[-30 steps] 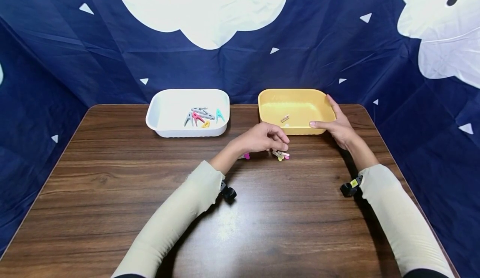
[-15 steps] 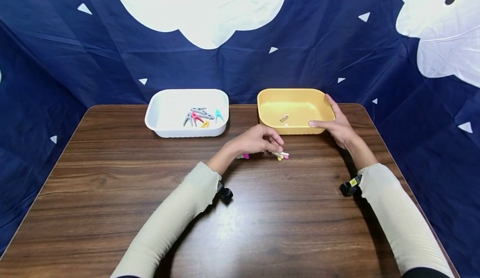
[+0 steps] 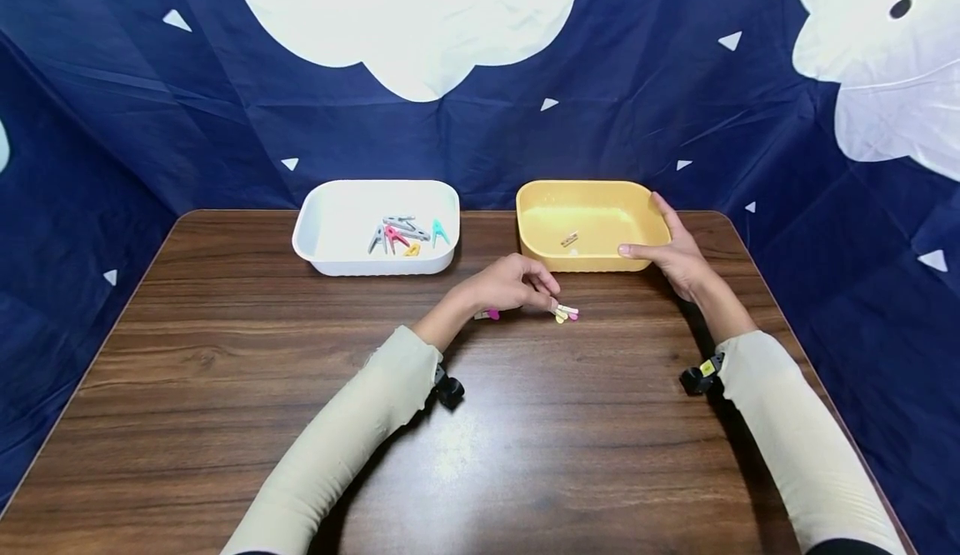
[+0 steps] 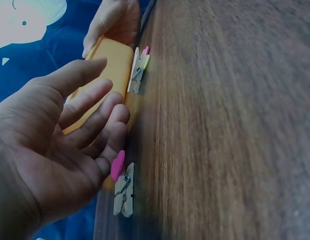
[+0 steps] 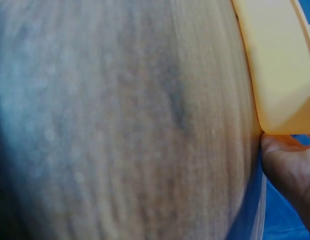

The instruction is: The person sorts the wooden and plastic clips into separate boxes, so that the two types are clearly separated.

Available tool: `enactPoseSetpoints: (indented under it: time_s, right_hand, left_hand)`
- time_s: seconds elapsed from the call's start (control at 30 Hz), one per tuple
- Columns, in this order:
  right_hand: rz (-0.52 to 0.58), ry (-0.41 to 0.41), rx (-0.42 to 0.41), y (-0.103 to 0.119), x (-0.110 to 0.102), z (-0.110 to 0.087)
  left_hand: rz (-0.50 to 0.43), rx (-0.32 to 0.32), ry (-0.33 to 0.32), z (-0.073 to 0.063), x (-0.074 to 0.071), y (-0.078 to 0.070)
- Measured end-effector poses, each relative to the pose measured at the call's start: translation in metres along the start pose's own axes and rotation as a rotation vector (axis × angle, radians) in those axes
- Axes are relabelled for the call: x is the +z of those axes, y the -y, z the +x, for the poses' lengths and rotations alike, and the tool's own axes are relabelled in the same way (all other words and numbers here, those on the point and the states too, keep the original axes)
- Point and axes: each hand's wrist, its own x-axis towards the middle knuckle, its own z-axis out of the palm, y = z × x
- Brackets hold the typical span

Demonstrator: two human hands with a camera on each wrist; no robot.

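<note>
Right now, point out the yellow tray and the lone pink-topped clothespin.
Yellow tray [image 3: 600, 226]: head view, on its bare inside floor.
Lone pink-topped clothespin [image 4: 123, 188]: left wrist view, on its wooden body.

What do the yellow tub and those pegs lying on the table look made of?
Yellow tub: probably plastic, smooth and semi-glossy, given its highlights and rounded corners. Pegs: likely bare matte wood, pale tan; springs look metal, thin and grey. Pink pieces: can't tell.
</note>
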Motion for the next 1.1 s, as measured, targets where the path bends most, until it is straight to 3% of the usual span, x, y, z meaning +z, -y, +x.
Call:
enactPoseSetpoints:
  time_s: [0.33,1.1]
  right_hand:
    - [-0.005,0.001,-0.001,-0.002,0.0,-0.004]
    - [0.031,-0.001,-0.015,0.001,0.002,-0.004]
  left_hand:
    - [0.015,-0.055,0.003,0.002,0.006,0.0]
    - [0.091,-0.069,-0.022,0.008,0.011,0.0]
